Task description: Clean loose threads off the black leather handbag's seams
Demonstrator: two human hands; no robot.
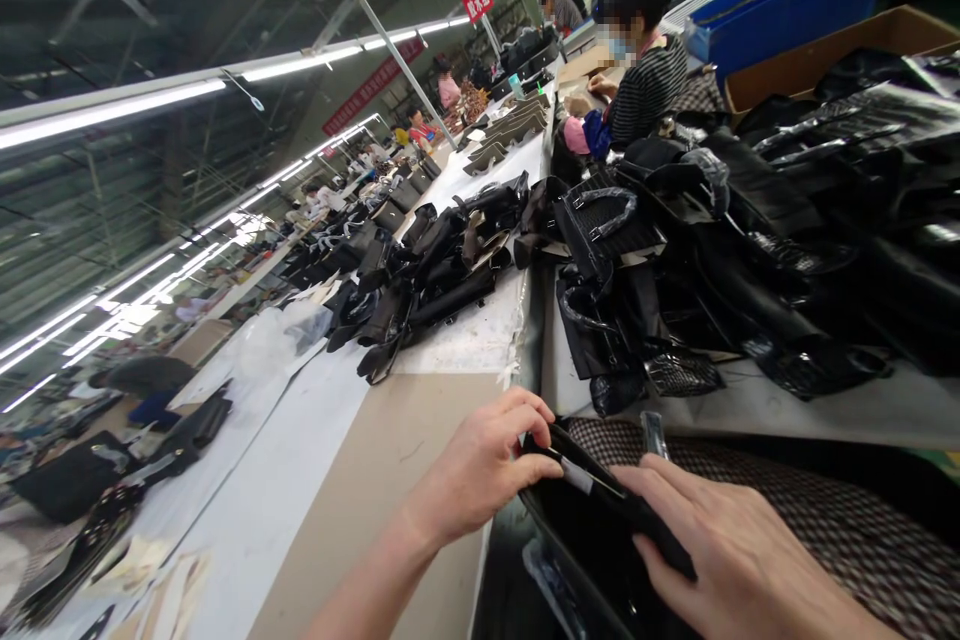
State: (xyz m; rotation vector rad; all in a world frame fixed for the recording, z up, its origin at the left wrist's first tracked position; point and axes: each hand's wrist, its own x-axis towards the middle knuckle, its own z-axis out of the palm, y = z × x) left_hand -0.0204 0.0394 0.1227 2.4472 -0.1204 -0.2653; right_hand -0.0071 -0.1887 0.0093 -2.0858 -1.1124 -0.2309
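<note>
A black handbag (592, 560) lies at the lower right, in front of me, with its mouth spread apart. My left hand (499, 450) pinches the far end of the bag's top edge between thumb and fingers. Farther along the same edge, my right hand (697, 530) is closed round the black rim, thumb on the inner side. Between the hands a small white label (576, 476) shows inside the opening. A plastic-wrapped piece (654, 435) sticks up just beyond my right hand. The bag's lower part is out of view.
Black handbags (600, 290) are heaped on the bench at right, and more black bags (435, 260) lie along the white table. A beige board (360, 500) covers part of the tabletop. A co-worker in a striped top (649, 85) sits beyond, near a blue bin (787, 5) and a cardboard box (840, 55).
</note>
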